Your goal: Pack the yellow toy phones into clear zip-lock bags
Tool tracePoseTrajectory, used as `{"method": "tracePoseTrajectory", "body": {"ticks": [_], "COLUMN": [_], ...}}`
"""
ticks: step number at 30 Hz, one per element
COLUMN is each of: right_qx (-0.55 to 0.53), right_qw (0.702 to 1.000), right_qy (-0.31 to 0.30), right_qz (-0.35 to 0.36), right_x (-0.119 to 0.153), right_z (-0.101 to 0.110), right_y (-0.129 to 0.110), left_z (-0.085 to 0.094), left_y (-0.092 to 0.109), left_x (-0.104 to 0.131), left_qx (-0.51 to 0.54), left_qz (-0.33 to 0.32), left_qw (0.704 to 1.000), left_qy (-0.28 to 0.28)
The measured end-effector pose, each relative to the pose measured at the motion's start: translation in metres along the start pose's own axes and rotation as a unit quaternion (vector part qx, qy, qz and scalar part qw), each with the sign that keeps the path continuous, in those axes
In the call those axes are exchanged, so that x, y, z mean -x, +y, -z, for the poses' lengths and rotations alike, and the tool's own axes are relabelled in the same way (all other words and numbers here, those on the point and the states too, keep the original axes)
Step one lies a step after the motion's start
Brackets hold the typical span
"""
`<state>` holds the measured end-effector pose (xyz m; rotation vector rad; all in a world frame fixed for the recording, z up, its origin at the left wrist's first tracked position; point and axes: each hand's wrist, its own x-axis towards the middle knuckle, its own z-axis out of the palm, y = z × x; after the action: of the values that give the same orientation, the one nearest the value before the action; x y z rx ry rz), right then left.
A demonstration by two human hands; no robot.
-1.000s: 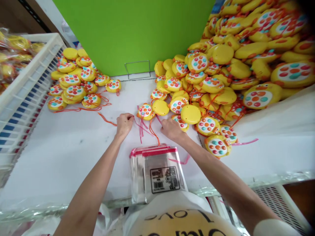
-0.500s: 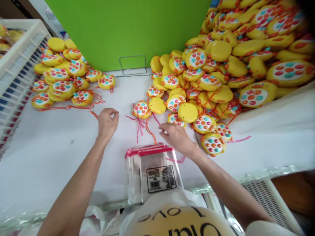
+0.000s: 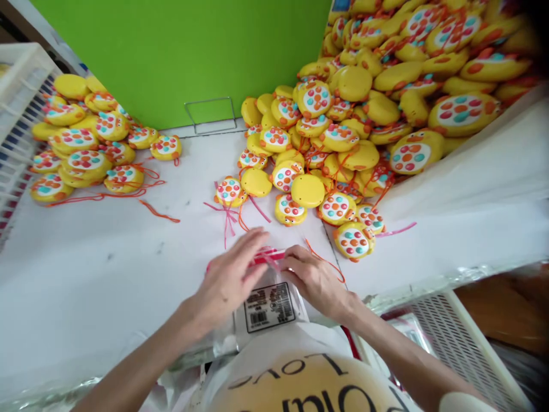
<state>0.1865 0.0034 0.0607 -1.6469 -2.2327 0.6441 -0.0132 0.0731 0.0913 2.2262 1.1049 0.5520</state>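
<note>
Clear plastic bags [image 3: 271,306] with a pink top strip and a black printed label lie at the table's front edge. Over their top left part is my left hand [image 3: 234,277], its fingers stretched out and the thumb apart. At the top right of the bags, my right hand [image 3: 315,280] has its fingers curled and pinched at the pink strip [image 3: 268,257]; what lies between the fingertips is too small to make out. Just beyond the hands lie yellow duck-shaped toys [image 3: 230,190] with coloured dots, and pink ribbon strips [image 3: 227,214]. An orange cord [image 3: 328,260] lies beside my right hand.
A large heap of the yellow toys [image 3: 360,154] fills the right and back right. A smaller pile [image 3: 86,160] sits at the left by a white basket [image 3: 26,68]. Behind stands a green board [image 3: 171,57] with a wire stand [image 3: 210,117]. Another basket [image 3: 472,343] is below the right edge.
My left hand has moved right and down onto the bags, and my right hand has come down to their top edge. An orange cord now lies at the left and another beside my right hand.
</note>
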Motion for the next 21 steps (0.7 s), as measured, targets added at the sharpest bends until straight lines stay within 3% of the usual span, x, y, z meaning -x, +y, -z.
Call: {"method": "tracePoseTrajectory", "body": {"ticks": [2,5,7,10,12,14,16,18,21], "right_qx": [-0.019,-0.038,-0.040,-0.011,0.022,0.053,0.068,0.067,0.052], "right_qw": [0.999,0.997,0.995,0.983,0.963,0.940,0.927,0.926,0.927], "right_qy": [0.015,0.049,0.085,0.170,0.230,0.264,0.266,0.246,0.224], "right_qz": [0.032,0.045,0.023,-0.062,-0.140,-0.211,-0.257,-0.278,-0.297], "right_x": [-0.011,-0.017,-0.011,0.012,0.034,0.055,0.070,0.075,0.070], "right_z": [0.004,0.005,0.006,0.013,0.020,0.025,0.025,0.019,0.008], "right_y": [-0.012,-0.014,-0.001,0.035,0.062,0.083,0.097,0.104,0.107], "left_z": [-0.010,-0.005,0.004,0.018,0.025,0.033,0.045,0.059,0.076], "left_y": [0.012,0.007,-0.008,-0.040,-0.061,-0.078,-0.086,-0.088,-0.086], "left_x": [0.004,0.003,0.000,-0.009,-0.018,-0.027,-0.034,-0.040,-0.046], "left_qx": [0.036,0.059,0.045,-0.049,-0.164,-0.245,-0.266,-0.275,-0.270], "left_qz": [-0.006,0.034,0.067,0.132,0.162,0.175,0.173,0.169,0.238], "left_qw": [0.995,0.987,0.990,0.990,0.973,0.953,0.946,0.938,0.914], "left_qy": [-0.097,-0.142,-0.111,-0.020,0.030,0.042,0.063,0.128,0.185]}}
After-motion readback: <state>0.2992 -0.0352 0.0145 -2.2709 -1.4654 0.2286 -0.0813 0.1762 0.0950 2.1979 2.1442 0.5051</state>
